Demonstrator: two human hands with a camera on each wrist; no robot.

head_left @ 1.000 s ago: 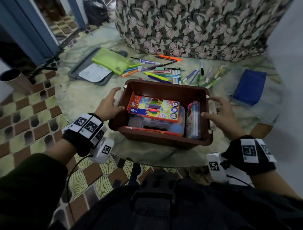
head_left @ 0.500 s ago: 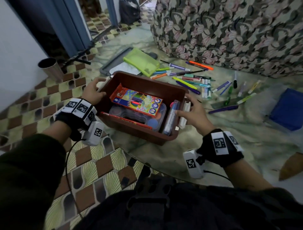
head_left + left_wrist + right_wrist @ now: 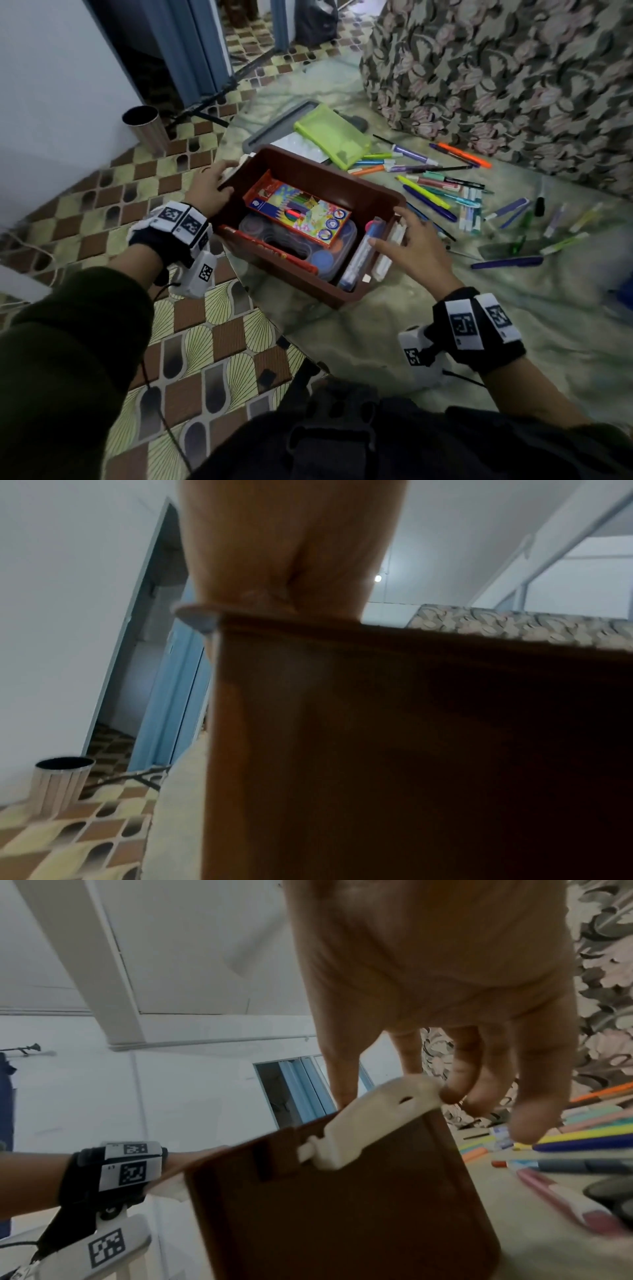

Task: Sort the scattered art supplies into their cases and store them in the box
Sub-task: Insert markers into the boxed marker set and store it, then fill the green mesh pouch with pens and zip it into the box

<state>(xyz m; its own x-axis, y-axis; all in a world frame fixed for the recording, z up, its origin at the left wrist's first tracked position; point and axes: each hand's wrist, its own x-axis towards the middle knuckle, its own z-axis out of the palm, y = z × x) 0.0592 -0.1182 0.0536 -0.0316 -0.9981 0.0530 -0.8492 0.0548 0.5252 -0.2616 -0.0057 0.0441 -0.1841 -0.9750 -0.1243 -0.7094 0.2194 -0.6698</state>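
The brown box [image 3: 359, 192] sits at the table's near-left edge, packed with a crayon pack [image 3: 298, 209], a paint set [image 3: 329, 257] and a marker case [image 3: 359, 260]. The left hand [image 3: 209, 186] grips the box's 9 o'clock end, fingers curled over the rim. The right hand [image 3: 411, 250] is at its 3 o'clock end, fingers loosely spread, tips touching the white latch [image 3: 373, 1123]. Loose pens [image 3: 442, 192] lie scattered from 1 to 3 o'clock of the box; a green pouch [image 3: 330, 135] lies at 12.
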